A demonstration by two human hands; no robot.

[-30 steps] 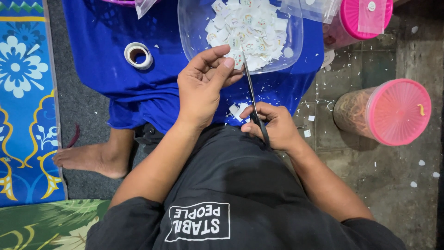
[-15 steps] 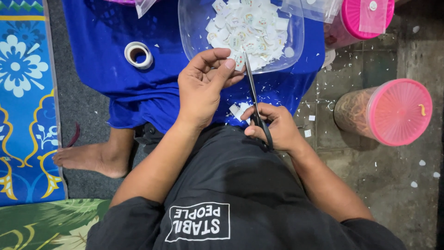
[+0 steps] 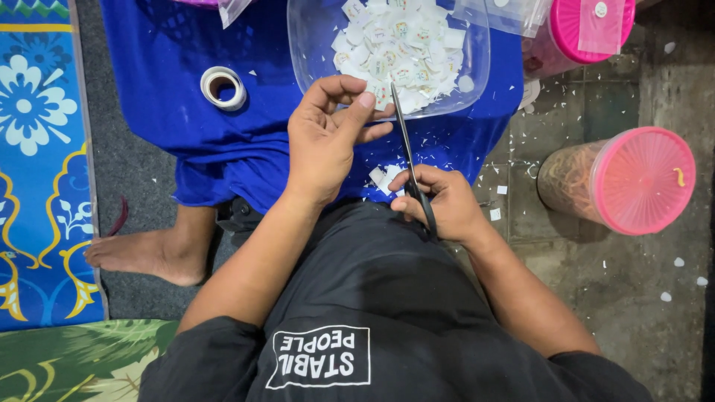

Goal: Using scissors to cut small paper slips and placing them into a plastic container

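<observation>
My right hand (image 3: 441,203) grips the black handles of a pair of scissors (image 3: 406,152), whose blades point up toward a clear plastic bowl (image 3: 313,45). Many small white cut paper pieces (image 3: 398,45) fill that bowl. My left hand (image 3: 324,141) hovers at the bowl's near rim, thumb and fingers curled together near the blade tips; whether a small piece sits between them I cannot tell. A few more cut pieces (image 3: 383,177) lie on the blue cloth (image 3: 223,141) between my hands.
A roll of white tape (image 3: 223,87) rests on the blue cloth at left. Two pink-lidded plastic jars, one lying at right (image 3: 625,181) and one at the top (image 3: 588,30), sit on the scrap-littered concrete floor. A patterned mat (image 3: 37,149) and my bare foot (image 3: 145,253) are at left.
My left hand has shifted slightly and its fingers have closed nearer the scissor tips. The right hand and scissors stay almost in place.
</observation>
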